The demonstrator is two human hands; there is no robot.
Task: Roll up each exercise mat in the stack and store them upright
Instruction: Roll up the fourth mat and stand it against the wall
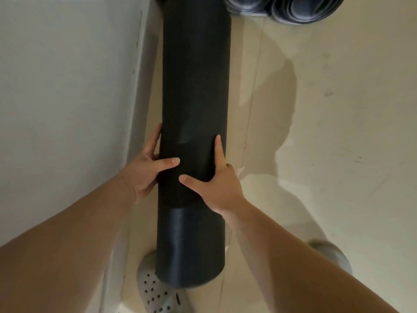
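The pale floor meets a white wall on the left; beside the wall is a long black rolled mat; its far end is cut off, so it may stand on the floor; more rolled mats sit near that end; the left hand and right hand both grip the roll's sides; a grey clog shows below.
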